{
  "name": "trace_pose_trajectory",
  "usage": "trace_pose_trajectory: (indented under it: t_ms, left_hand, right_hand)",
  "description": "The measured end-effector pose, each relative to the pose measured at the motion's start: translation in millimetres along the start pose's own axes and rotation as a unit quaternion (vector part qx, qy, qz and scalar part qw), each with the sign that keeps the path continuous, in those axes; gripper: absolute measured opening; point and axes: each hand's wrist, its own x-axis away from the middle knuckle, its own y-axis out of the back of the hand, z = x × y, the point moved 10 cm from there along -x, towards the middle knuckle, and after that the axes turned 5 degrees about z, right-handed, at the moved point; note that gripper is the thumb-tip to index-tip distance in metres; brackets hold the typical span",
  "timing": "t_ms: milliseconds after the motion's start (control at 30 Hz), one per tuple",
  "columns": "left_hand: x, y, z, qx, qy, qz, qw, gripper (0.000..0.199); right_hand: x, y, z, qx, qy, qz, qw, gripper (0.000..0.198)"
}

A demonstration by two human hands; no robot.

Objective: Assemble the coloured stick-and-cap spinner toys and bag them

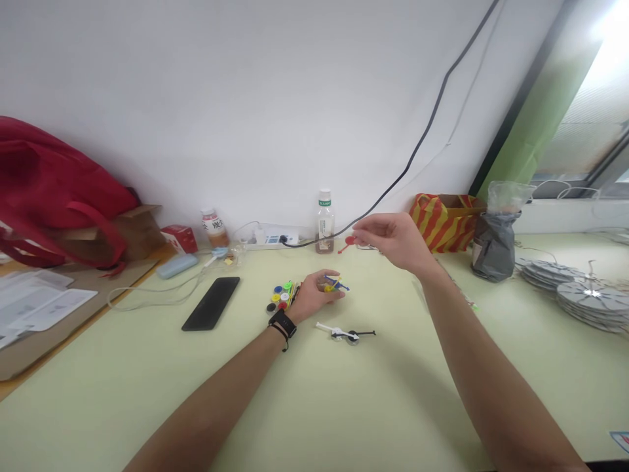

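My right hand (388, 239) is raised above the table, its fingertips pinched on a red plastic arrow spinner (349, 241). Low over the tabletop, my left hand (317, 292) curls its fingers around small yellow and blue arrow spinners (337, 284). A white arrow spinner (336, 332) and a black arrow spinner (354, 337) lie side by side in front of the left hand. Just left of that hand sit several coloured round discs (276, 297), with thin arrow pieces (295, 292) beside them, partly hidden by the hand.
A black phone (211, 303) lies left of the discs. Against the wall stand a clear-sided bottle (325, 223), a power strip (275, 235) and another bottle (215, 228). At right are a striped bag (442, 223), a grey bag (495, 246) and stacked grey discs (592, 301).
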Motion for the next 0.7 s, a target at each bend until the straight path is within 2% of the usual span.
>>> trace_pose_trajectory:
  t_ms: [100, 267, 467, 700]
  left_hand:
    - [0.2, -1.3, -1.4, -0.017, -0.004, 0.002, 1.000, 0.066]
    - [1.9, 0.2, -12.1, -0.081, -0.042, -0.014, 0.996, 0.061]
    - [3.3, -4.7, -14.2, -0.076, -0.064, 0.007, 0.995, 0.058]
    - [1.3, -8.4, -11.8, -0.043, -0.060, 0.024, 0.997, 0.060]
  right_hand:
    - [-1.3, -2.5, 5.9, 0.005, 0.034, -0.022, 0.999, 0.025]
    - [-3.4, -23.2, 6.8, 0.112, 0.075, 0.009, 0.991, 0.013]
    - [-2.7, -40.6, -0.4, 0.186, 0.085, 0.057, 0.977, 0.024]
    - [0.0, -37.1, 9.0, 0.167, 0.080, 0.075, 0.980, 0.029]
